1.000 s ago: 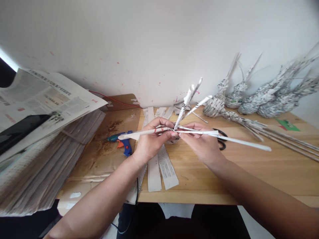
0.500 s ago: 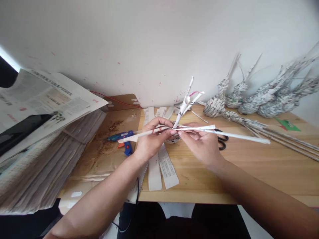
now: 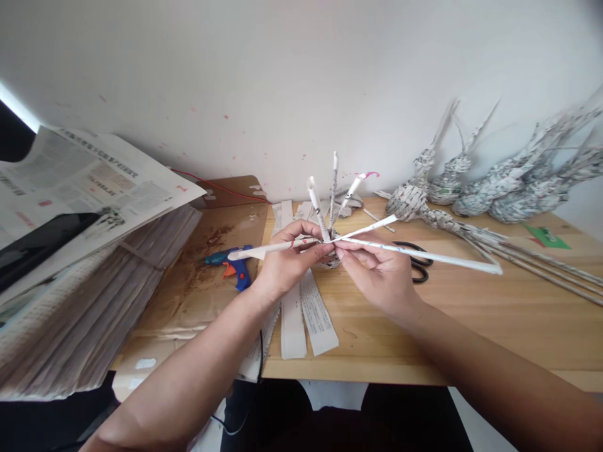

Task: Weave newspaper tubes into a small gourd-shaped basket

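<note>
Between my hands is a small woven newspaper piece (image 3: 332, 260), mostly hidden by my fingers. Several rolled paper tubes stick out of it: some stand up, such as the middle tube (image 3: 335, 182), and others lie sideways. My left hand (image 3: 293, 256) pinches the piece where the tubes cross, and a pale tube (image 3: 249, 252) runs out to the left past its fingers. With thumb and fingers together, my right hand (image 3: 377, 267) grips the long white paper tube (image 3: 438, 256) that points right. A shorter tube (image 3: 370, 227) slants up above that hand.
Black-handled scissors (image 3: 421, 260) lie behind my right hand. A blue glue gun (image 3: 240, 270) rests on cardboard at left, beside a tall newspaper stack (image 3: 103, 307). Paper strips (image 3: 318, 314) lie under my hands. Several woven newspaper pieces (image 3: 407, 198) stand along the wall at right.
The upright tubes, bunched and leaning right before, now fan apart, one tilting left. The short tube has swung from nearly level to slanting upward. Both hands stay in nearly the same place.
</note>
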`<state>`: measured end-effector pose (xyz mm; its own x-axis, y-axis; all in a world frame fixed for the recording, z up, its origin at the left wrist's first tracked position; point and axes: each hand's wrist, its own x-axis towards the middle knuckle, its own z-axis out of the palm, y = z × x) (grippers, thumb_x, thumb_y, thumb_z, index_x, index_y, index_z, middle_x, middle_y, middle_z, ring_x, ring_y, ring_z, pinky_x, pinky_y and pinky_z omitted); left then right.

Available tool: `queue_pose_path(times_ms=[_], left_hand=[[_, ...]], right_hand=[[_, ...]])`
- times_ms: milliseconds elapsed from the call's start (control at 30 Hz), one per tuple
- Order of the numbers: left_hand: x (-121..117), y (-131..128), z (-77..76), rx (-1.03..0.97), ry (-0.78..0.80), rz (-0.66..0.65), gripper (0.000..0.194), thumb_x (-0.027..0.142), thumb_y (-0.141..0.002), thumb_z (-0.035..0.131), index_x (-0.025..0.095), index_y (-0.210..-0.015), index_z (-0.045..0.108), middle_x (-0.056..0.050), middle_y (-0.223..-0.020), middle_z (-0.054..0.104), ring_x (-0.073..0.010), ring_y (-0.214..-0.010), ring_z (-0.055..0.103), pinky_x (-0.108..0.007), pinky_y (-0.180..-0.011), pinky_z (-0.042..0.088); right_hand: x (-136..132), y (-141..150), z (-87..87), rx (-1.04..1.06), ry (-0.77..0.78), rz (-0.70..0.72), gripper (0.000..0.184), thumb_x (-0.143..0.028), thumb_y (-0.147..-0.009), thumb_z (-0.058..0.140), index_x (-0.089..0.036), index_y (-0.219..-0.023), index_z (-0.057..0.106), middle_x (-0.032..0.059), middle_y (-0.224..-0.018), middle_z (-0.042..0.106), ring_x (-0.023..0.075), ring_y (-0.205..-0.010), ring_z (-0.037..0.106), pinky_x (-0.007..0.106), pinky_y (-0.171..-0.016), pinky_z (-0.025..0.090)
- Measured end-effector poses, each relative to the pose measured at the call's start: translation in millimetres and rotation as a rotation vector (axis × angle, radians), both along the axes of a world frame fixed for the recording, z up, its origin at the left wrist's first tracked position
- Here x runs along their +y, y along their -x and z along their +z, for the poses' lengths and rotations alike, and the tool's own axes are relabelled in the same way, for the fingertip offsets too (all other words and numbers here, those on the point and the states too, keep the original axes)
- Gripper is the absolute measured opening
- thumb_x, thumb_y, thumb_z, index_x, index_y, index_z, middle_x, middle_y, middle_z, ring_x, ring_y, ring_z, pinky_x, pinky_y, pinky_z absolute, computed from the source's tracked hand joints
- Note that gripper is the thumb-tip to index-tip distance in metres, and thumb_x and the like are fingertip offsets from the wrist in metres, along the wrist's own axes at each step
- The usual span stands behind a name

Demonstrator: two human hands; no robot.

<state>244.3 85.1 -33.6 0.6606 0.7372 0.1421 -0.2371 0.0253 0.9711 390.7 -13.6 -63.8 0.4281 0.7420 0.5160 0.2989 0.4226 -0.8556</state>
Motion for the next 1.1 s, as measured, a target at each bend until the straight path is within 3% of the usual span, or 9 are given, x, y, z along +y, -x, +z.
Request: queue_pose_path(times_ms=[467,700,1100], left_hand=[[2,0,-0.1,0.036,-0.045,0.029,0.032,0.029,-0.071,0.091,0.014,-0.087,0.068,-0.003,-0.079,0.075,-0.0158,-0.071,0.075,-0.031,-0.075,0.067],[2,-1,7.2,0.009,0.070,0.036,0.035,0.027,-0.065,0.094,0.014,-0.083,0.068,-0.002,-0.075,0.075,-0.0147,-0.067,0.073,-0.028,-0.068,0.066],[3,-1,5.3,-0.020,0.085,0.035,0.041,0.031,-0.057,0.098,0.014,-0.081,0.069,0.000,-0.073,0.071,-0.0151,-0.068,0.073,-0.027,-0.064,0.067]], right_hand=[[3,1,9.9,0.134,0.029,0.057,0.007,-0.028,-0.083,0.079,-0.022,-0.086,0.078,0.0057,-0.092,0.078,0.0215,-0.092,0.076,0.040,-0.089,0.065],[2,-3,20.8,0.253,0.103,0.083,0.010,-0.025,-0.075,0.083,-0.022,-0.081,0.076,0.0039,-0.086,0.079,0.0206,-0.086,0.077,0.039,-0.084,0.066],[7,-10,14.2,0.245,0.085,0.130,0.014,-0.029,-0.076,0.086,-0.022,-0.086,0.078,0.0033,-0.087,0.080,0.0195,-0.083,0.076,0.037,-0.078,0.065]])
